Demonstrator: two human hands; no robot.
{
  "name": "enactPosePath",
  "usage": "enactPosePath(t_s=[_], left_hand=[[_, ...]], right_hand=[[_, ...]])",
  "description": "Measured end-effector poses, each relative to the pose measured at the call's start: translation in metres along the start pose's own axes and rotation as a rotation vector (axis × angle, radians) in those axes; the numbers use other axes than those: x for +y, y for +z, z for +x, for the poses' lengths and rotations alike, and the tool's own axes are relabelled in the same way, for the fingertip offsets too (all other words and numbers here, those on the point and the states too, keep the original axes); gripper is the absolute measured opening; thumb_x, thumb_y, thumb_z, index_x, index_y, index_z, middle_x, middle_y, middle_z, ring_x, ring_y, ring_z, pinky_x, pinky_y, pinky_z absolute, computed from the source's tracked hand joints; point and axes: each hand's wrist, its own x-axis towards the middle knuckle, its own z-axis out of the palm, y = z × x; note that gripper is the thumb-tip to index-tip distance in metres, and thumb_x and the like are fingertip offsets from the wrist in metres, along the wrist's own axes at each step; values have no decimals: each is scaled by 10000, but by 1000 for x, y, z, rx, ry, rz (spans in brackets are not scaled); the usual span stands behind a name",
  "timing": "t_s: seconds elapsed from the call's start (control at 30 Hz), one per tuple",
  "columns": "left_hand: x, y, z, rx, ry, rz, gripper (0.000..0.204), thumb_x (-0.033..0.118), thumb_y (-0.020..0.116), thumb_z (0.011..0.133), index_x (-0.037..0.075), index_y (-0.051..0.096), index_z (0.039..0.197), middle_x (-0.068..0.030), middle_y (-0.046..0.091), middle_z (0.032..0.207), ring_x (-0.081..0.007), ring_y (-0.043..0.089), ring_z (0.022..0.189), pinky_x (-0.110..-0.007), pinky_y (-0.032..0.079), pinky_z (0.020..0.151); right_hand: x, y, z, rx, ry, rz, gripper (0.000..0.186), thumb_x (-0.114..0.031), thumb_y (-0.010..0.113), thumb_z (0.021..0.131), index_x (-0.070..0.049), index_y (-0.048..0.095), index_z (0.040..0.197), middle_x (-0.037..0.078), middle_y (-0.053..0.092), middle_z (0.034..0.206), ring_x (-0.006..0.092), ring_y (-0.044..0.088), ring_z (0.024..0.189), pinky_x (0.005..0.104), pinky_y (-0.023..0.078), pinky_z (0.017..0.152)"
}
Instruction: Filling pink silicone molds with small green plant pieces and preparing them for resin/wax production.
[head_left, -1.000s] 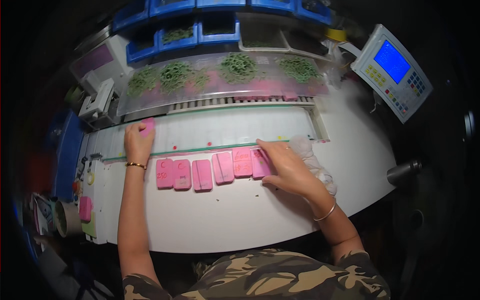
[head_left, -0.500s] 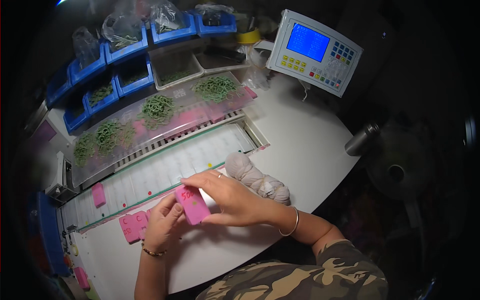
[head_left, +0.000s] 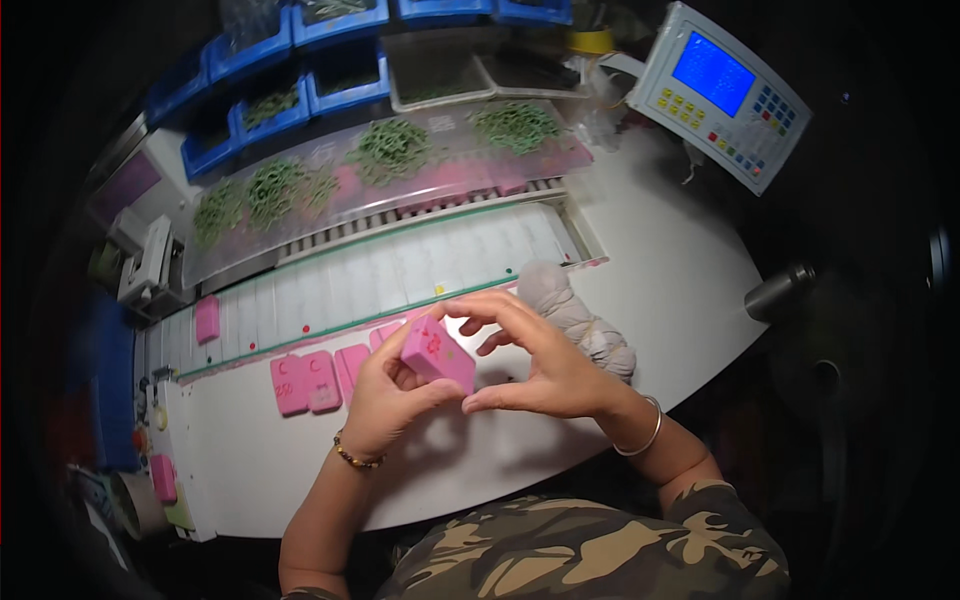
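Note:
My left hand (head_left: 390,400) is closed on a pink block (head_left: 437,355) with red marks, held tilted above the white tabletop (head_left: 480,465). My right hand (head_left: 535,370) grips round the same block, thumb at its near corner and index finger at its top, other fingers curled. Left of my hands, several pink blocks (head_left: 290,387) lie side by side, some partly hidden. Another pink block (head_left: 207,319) sits on the long pale track (head_left: 260,305) with coloured dots. A pale skein of yarn (head_left: 590,330) lies beside my right hand.
Blue bins (head_left: 340,85) and a clear tray (head_left: 335,225) with green piles run along the back. A control panel (head_left: 675,135) stands at back right, a dark metal cylinder (head_left: 775,295) at the right edge, a small white machine (head_left: 150,262) at the left.
A pink block from my left hand now rests on the track. Both hands have come together on a block taken from the row's right end, which is now tilted differently between them.

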Motion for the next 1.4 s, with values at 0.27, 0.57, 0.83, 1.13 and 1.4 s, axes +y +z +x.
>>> enactPosePath(t_s=[0.27, 0.57, 0.83, 1.13, 1.4], left_hand=[[-11, -19, -7, -142, 237, 427, 818, 27, 788, 724, 102, 419, 1451, -64, 474, 1133, -180, 523, 1100, -336, 467, 1014], [-6, -22, -17, 85, 139, 86, 770, -26, 757, 763, 31, 390, 1438, -42, 494, 1218, -150, 505, 1183, -303, 445, 1016], [-25, -10, -8, 133, 479, 178, 611, -13, 799, 725, 72, 438, 1211, -70, 425, 1261, -183, 463, 1228, -339, 413, 1045], [-19, 5, -9, 51, -71, -505, 411, 318, 672, 910, 95, 443, 1167, -52, 541, 1108, -143, 567, 1033, -313, 476, 899], [-26, -5, 2, 173, -114, -705, 325, 374, 490, 960, 75, 592, 882, -77, 620, 711, -172, 618, 585, -284, 512, 484]], right_hand=[[6, 34, 1, 48, -83, -165, 544, -181, 758, 780, -37, 497, 1236, 151, 558, 1126, 276, 581, 1001, 375, 497, 804], [15, 36, 1, 217, 129, 404, 516, -7, 578, 922, 46, 396, 1402, 157, 513, 1328, 200, 557, 1155, 327, 502, 957], [16, 44, 9, 331, 248, 721, 495, 15, 507, 953, 25, 384, 1432, 127, 567, 1253, 166, 569, 1119, 303, 486, 964], [14, 31, 8, 21, 37, 120, 463, -29, 615, 871, -12, 532, 1325, 126, 604, 1240, 204, 576, 1117, 330, 436, 985], [7, 56, 4, 176, -137, -493, 932, -241, 783, 735, 23, 282, 1475, 177, 477, 1363, 341, 466, 1180, 438, 320, 1047]])
